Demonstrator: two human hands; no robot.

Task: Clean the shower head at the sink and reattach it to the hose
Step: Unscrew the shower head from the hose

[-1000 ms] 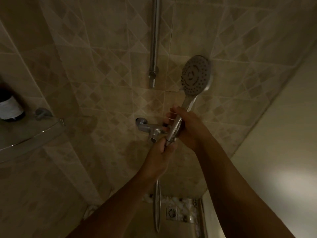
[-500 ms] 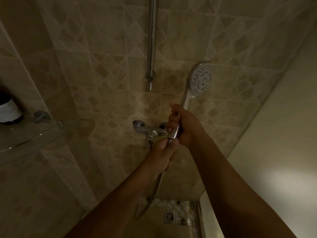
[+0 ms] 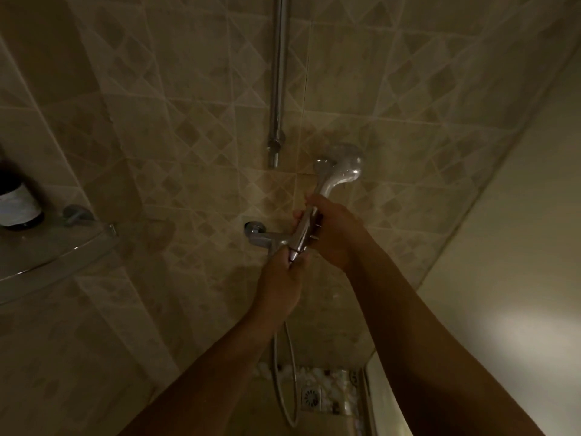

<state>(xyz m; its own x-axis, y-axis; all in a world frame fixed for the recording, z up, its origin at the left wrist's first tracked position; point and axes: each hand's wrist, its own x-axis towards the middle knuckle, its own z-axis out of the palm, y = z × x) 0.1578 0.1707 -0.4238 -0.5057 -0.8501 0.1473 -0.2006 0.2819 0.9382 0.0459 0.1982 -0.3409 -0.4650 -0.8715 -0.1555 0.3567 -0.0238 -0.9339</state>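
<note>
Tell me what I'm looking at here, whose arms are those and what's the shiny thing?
The arms belong to a person wearing a camera on their head, so you see what they see, looking into a tiled shower. The right hand grips the handle of a shiny shower head. The left hand holds the bottom end of the handle, where the hose hangs down toward the floor drain. Behind the hands is the tap on the wall. On the left, a dark bottle stands on a glass shelf.

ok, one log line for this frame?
stage: reattach | right hand: grips shower head handle | left hand: at hose end, under handle | joint: hidden
</note>
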